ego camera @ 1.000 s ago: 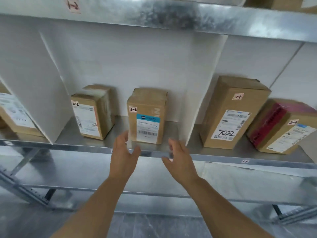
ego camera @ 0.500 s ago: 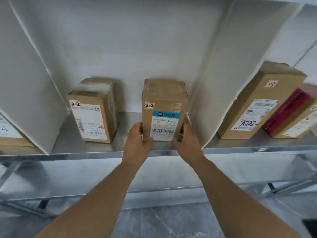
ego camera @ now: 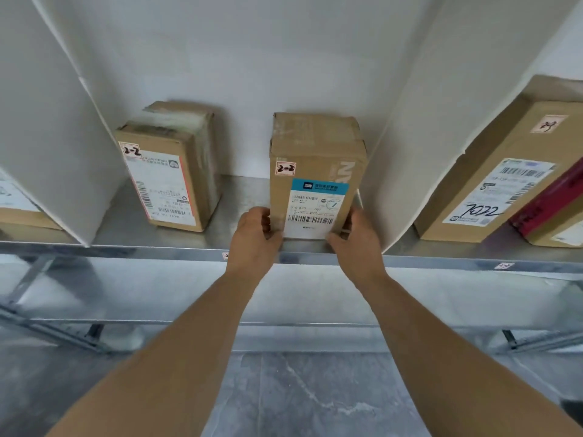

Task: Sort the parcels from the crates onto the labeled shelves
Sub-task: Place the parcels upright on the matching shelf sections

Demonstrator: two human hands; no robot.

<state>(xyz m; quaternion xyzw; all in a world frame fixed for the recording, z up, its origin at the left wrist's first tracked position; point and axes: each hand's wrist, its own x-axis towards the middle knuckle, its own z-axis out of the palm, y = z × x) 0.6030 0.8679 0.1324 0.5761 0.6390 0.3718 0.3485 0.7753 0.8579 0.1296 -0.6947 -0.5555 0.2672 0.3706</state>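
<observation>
A brown cardboard parcel [ego camera: 315,152] marked "2-2", with a blue and white shipping label, stands upright on the metal shelf [ego camera: 246,197], close to the white divider on its right. My left hand [ego camera: 255,234] grips its lower left edge and my right hand [ego camera: 356,238] grips its lower right edge. A second parcel [ego camera: 170,178], also marked "2-2", stands to the left in the same bay.
White divider panels [ego camera: 419,121] wall the bay on both sides. In the bay to the right leans a tall box [ego camera: 492,178] with "7022" written on it, beside a red-taped box [ego camera: 555,209]. Another box [ego camera: 19,209] shows at far left. Below lies grey floor [ego camera: 299,398].
My hands reached from in front of the shelf edge to the parcel and took hold of its lower sides. The view has closed in on the bay.
</observation>
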